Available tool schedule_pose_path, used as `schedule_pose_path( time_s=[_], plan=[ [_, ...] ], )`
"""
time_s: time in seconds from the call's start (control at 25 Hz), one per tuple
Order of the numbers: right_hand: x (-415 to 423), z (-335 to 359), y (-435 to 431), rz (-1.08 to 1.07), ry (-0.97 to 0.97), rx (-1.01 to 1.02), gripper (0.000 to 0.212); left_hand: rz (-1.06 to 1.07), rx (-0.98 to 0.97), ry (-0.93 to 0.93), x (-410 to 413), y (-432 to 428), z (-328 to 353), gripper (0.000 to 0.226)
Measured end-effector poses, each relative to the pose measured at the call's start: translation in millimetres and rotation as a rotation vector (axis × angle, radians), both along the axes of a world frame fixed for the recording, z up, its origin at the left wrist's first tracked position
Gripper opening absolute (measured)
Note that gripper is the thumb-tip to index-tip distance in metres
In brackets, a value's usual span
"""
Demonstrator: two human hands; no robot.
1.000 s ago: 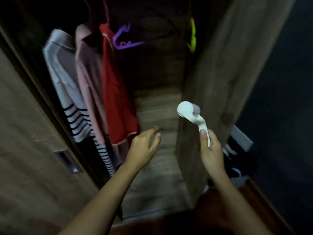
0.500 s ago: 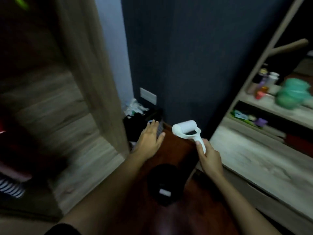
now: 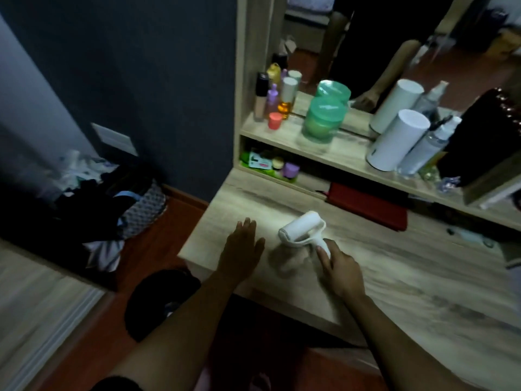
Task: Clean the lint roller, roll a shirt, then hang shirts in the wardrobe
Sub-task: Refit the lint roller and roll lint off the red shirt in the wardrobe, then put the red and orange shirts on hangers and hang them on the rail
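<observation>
A white lint roller (image 3: 301, 228) hovers just above the wooden dressing table (image 3: 408, 277), its roll pointing up and left. My right hand (image 3: 339, 268) grips its handle from below. My left hand (image 3: 242, 251) is flat and open over the table's left part, a short way left of the roller, holding nothing. No shirt and no wardrobe interior is in view; only a pale wooden panel (image 3: 36, 300) shows at the lower left.
A shelf (image 3: 332, 152) above the table holds bottles, a green jar (image 3: 324, 117), white cylinders (image 3: 397, 139) and a mirror. A red case (image 3: 366, 204) lies under it. A pile of clothes (image 3: 93, 198) sits on the floor at left. A black round stool (image 3: 160, 300) stands below the table edge.
My view has swung right from the open wardrobe with hanging shirts to the dressing table. Both hands moved with it; the roller now sits low over the tabletop.
</observation>
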State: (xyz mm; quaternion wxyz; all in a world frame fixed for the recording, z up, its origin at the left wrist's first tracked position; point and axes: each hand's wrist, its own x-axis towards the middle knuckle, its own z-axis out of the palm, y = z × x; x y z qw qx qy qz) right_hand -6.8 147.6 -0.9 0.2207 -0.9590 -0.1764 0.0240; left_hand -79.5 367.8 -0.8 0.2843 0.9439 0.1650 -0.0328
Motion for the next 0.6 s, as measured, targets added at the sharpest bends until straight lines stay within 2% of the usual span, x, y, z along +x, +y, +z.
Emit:
schedule_pose_path(
  time_s=[0.08,0.2,0.4,0.52,0.6],
  plan=[
    [24.8,-15.2,-12.2,0.03,0.009,-0.016,0.047,0.034,0.021,-0.028,25.2,-13.0,-14.7,0.057],
    [44.7,-29.2,-16.4,0.055,0.05,0.011,0.045,-0.024,0.133,0.078,49.0,-20.6,-30.8,0.068],
    [48.5,-41.9,-15.7,0.001,-0.037,-0.085,0.037,0.002,0.151,0.133,67.8,-20.8,-50.6,0.061],
    [45.8,-35.0,-13.7,-0.037,0.004,-0.167,0.045,-0.005,0.129,0.114,63.9,-19.4,-42.1,0.062],
    [46.6,-18.2,-7.0,-0.072,-0.028,-0.137,0.052,0.02,0.154,0.087,60.6,-10.7,-23.6,0.062]
  ],
)
